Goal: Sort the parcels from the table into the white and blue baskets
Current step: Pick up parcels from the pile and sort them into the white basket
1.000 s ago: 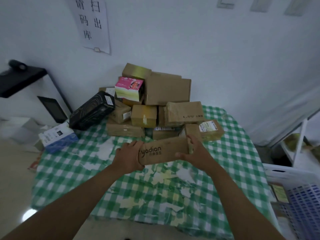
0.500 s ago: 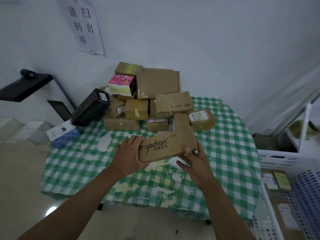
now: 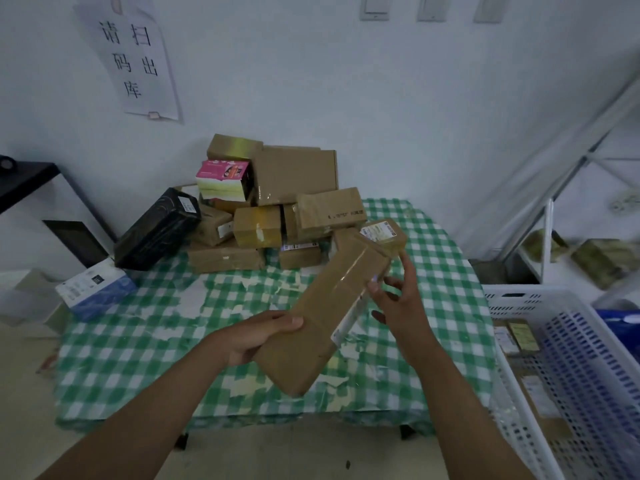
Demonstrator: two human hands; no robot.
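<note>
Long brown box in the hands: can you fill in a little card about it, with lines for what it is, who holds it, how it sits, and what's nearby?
Thing: long brown cardboard parcel, wrapped in clear tape
Left hand: grips the near end, thumb on top
Right hand: fingers touch the far end
Position: lifted above the green-and-white checked tablecloth, tilted, far end higher
Behind: pile of brown cardboard parcels
Right side: white plastic basket with parcels inside
</note>
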